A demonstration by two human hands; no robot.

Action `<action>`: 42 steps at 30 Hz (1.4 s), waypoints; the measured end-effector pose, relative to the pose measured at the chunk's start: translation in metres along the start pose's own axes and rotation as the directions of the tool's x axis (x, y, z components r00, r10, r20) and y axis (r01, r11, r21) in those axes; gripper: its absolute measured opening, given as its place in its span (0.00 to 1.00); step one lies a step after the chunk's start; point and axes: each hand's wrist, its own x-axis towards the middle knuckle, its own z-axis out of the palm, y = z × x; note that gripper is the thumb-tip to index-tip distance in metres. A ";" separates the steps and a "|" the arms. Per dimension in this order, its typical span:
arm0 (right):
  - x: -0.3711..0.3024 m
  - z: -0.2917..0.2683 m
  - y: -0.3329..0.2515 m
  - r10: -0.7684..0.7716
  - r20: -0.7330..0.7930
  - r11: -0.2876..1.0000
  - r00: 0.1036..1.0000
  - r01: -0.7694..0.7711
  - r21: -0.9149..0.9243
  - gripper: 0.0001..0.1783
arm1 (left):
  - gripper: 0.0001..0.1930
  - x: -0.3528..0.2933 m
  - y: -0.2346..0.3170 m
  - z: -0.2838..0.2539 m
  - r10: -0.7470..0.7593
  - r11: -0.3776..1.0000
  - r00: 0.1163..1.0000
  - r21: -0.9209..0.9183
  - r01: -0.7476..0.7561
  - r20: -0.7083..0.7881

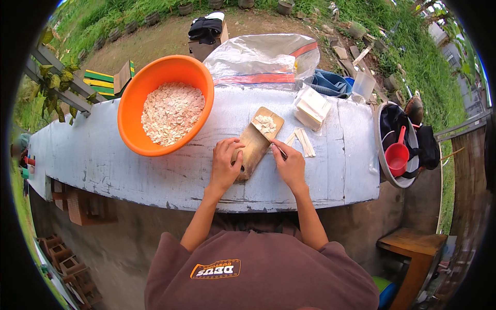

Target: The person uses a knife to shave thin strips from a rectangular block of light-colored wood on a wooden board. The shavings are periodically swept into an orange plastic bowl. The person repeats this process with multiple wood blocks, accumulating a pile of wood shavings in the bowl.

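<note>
A wooden cutting board (250, 150) lies slantwise on the table in front of me. Small pale chopped pieces (266, 124) are heaped at its far end. My right hand (290, 166) grips a knife (262, 133), its blade lying across the board just on the near side of the heap. At the board's left edge rests my left hand (225, 164), fingers curved and thumb apart, with nothing visible in it. Several pale flat strips (305, 142) lie right of the board. Beyond them sits a clear plastic pack of pale slabs (312, 107).
A large orange basin (202, 132) of pale flat pieces stands left on the silvery table (155, 178). At the back lie a clear plastic sack (253, 57) and blue cloth (329, 83). On the right, a tub (381, 150) holds a red dipper (397, 158) beside a clear container (363, 84).
</note>
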 end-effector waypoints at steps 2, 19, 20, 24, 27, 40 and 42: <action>0.008 -0.005 0.001 0.161 0.073 0.973 0.984 -0.171 0.156 0.17 | 0.09 0.004 0.001 0.003 0.007 1.000 1.000 0.009 -0.007 0.022; -0.013 -0.049 0.030 0.345 -0.005 0.773 0.938 -0.282 0.569 0.21 | 0.13 0.041 0.052 0.079 0.199 0.954 0.954 0.176 -0.241 0.225; -0.016 -0.050 0.034 0.345 -0.008 0.775 0.939 -0.280 0.567 0.21 | 0.13 0.040 0.052 0.082 0.187 0.951 0.957 0.202 -0.233 0.220; -0.025 -0.046 0.042 0.344 -0.011 0.768 0.939 -0.274 0.579 0.20 | 0.14 0.035 0.056 0.083 0.082 0.978 0.973 0.170 -0.120 0.215; -0.029 -0.042 0.044 0.328 -0.001 0.770 0.945 -0.267 0.579 0.19 | 0.15 0.032 0.057 0.083 0.044 0.979 0.968 0.182 -0.091 0.249; -0.028 -0.023 0.022 0.238 0.045 0.834 0.970 -0.228 0.503 0.20 | 0.11 0.015 0.029 0.008 -0.087 0.981 0.990 0.184 0.065 0.114; -0.028 -0.017 0.016 0.216 0.064 0.877 0.974 -0.222 0.426 0.19 | 0.11 0.012 0.020 0.002 -0.124 0.972 0.986 0.212 0.098 0.114</action>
